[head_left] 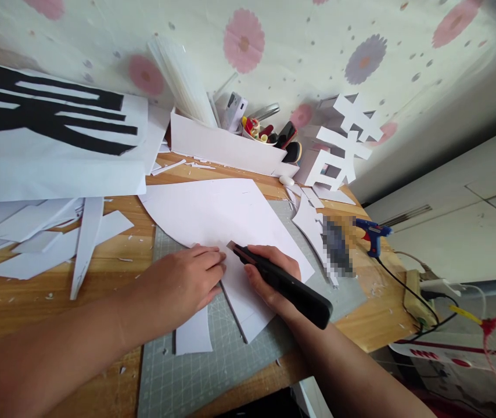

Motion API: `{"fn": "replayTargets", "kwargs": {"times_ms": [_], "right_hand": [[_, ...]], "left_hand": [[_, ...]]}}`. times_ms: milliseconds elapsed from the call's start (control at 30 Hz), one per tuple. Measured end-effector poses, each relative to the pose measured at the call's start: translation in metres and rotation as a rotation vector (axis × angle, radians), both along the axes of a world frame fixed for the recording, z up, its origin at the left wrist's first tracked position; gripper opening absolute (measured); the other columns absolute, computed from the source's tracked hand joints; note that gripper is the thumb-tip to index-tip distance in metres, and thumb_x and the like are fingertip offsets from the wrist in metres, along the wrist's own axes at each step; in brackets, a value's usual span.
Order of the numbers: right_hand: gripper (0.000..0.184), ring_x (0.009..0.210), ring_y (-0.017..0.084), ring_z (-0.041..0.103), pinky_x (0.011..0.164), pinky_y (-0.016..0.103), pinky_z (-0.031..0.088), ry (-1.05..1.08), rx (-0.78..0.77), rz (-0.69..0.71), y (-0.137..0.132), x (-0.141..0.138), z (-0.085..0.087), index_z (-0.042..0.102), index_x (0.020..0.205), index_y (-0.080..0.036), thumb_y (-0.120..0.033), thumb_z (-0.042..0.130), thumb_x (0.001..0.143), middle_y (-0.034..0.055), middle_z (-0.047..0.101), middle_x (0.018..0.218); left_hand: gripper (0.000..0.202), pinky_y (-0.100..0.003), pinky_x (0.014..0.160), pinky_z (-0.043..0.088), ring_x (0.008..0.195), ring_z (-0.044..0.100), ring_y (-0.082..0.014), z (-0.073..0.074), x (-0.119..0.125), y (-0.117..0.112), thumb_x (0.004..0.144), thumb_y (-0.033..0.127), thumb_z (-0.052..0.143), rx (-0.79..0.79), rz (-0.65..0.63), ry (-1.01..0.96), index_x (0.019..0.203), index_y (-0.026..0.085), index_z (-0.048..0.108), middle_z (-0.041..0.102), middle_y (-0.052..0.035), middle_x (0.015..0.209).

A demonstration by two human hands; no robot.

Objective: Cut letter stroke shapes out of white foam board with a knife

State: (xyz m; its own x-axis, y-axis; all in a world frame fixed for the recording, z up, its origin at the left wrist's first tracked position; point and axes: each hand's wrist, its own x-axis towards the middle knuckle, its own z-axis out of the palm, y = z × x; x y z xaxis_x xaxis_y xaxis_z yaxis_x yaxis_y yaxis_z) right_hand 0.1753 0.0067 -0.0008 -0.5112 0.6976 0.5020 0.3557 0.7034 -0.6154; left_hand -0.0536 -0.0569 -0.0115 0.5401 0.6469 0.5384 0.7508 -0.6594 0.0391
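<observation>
My right hand [272, 273] is closed around a black utility knife [291, 281]. Its blade tip touches or hovers just over a large white foam board [213, 209] with a curved left edge. At that board's lower left edge, the fingers of my left hand [191, 276] are bent together and hold it close to the blade. Beneath the board lies a grey-green cutting mat [173, 377] with grid lines. A small white offcut [193, 334] rests on the mat, partly covered by my left hand.
White scraps [56, 232] are piled at left below a sheet with a black printed character [56, 110]. Behind stands a white organizer box [226, 145] with tools. Cut-out white characters [335, 157], a blue glue gun [372, 232] and a power strip [417, 299] are at right.
</observation>
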Motion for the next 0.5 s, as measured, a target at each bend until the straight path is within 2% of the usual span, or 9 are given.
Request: {"fn": "replayTargets", "kwargs": {"times_ms": [200, 500], "right_hand": [[0.019, 0.070, 0.017, 0.078, 0.066, 0.027, 0.065, -0.043, 0.079, 0.049, -0.0009, 0.0018, -0.0002, 0.071, 0.115, -0.024, -0.031, 0.070, 0.097, 0.0025, 0.082, 0.087], [0.021, 0.071, 0.018, 0.077, 0.065, 0.028, 0.063, -0.072, 0.105, 0.073, -0.0029, 0.0084, -0.0017, 0.069, 0.119, -0.024, -0.030, 0.068, 0.099, 0.0030, 0.080, 0.087]], "left_hand": [[0.007, -0.044, 0.083, 0.069, 0.096, 0.078, -0.0310, -0.0016, -0.0007, 0.0043, 0.094, 0.016, 0.075, -0.075, 0.019, 0.015, 0.100, 0.013, 0.075, 0.080, -0.0133, 0.104], [0.007, -0.044, 0.083, 0.069, 0.098, 0.077, -0.0302, -0.0056, -0.0004, 0.0074, 0.093, 0.009, 0.073, -0.146, 0.062, 0.019, 0.097, 0.014, 0.075, 0.079, -0.0121, 0.106]]}}
